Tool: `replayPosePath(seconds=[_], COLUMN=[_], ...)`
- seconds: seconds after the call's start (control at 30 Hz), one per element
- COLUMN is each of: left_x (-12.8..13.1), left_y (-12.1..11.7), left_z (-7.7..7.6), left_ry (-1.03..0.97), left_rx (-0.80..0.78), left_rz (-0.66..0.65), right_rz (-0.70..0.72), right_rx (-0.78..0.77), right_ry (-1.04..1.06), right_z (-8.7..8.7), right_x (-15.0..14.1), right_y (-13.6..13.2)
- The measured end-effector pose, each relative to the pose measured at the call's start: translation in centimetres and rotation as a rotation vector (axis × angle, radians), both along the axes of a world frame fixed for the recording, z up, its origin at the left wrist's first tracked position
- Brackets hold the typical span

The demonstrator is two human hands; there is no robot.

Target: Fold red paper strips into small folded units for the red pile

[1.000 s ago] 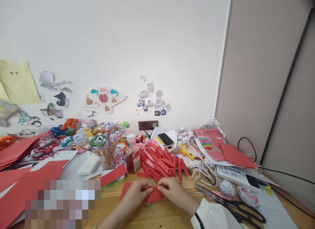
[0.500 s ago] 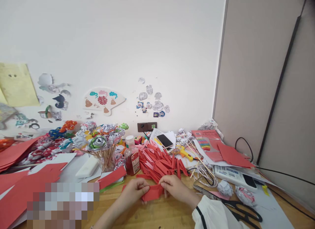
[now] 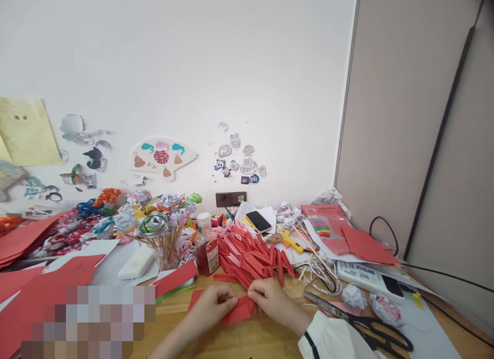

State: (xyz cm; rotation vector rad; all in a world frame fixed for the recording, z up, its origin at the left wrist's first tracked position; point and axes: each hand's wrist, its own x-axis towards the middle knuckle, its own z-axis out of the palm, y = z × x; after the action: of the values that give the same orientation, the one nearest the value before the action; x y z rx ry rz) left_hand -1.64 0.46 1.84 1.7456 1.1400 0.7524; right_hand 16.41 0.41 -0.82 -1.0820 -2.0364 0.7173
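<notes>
A small sheet of red paper [image 3: 240, 313] is pinched between my two hands just above the wooden table. My left hand [image 3: 214, 303] grips its left part, thumb on top. At its right end, the fingers of my right hand [image 3: 270, 300] press the edge together; the fingertips partly hide the fold. Another piece of red paper [image 3: 194, 298] shows beside my left hand. Right behind my hands lies a heap of folded red paper strips [image 3: 250, 253].
A sauce bottle [image 3: 207, 248] and a cup of wooden sticks [image 3: 168, 253] stand to the left. Black scissors [image 3: 370, 325], bead strings [image 3: 322, 277] and a yellow glue gun [image 3: 291, 241] lie to the right. A phone [image 3: 258, 221] sits behind the heap. Red sheets [image 3: 50, 292] cover the left side.
The red paper has tilted and come slightly nearer to me, its right end now bent up at my right fingers. My left hand has shifted a little to the right.
</notes>
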Motion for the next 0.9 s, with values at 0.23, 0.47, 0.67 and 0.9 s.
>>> replayPosePath(seconds=[0.23,0.47,0.67,0.9], left_x=[0.5,0.9,0.5,0.3], left_y=[-0.1,-0.1,0.7,0.8], left_z=[-1.0,-0.9,-0.4,-0.2], left_ry=[0.229,-0.046,-0.309,-0.333], left_rx=[0.214,-0.113,-0.232,-0.196], left_rz=[-0.106,-0.002,0.014,0.031], right_rz=[0.042,-0.017,0.094,-0.002], right_rx=[0.014,-0.084,-0.268,-0.281], right_ry=[0.046,0.263,0.258,0.257], right_z=[-0.2,-0.2,-1.0,-1.6], right_x=[-1.3,-0.9,-1.0,-0.5], right_y=[-0.5,-0.2,0.1,0.9])
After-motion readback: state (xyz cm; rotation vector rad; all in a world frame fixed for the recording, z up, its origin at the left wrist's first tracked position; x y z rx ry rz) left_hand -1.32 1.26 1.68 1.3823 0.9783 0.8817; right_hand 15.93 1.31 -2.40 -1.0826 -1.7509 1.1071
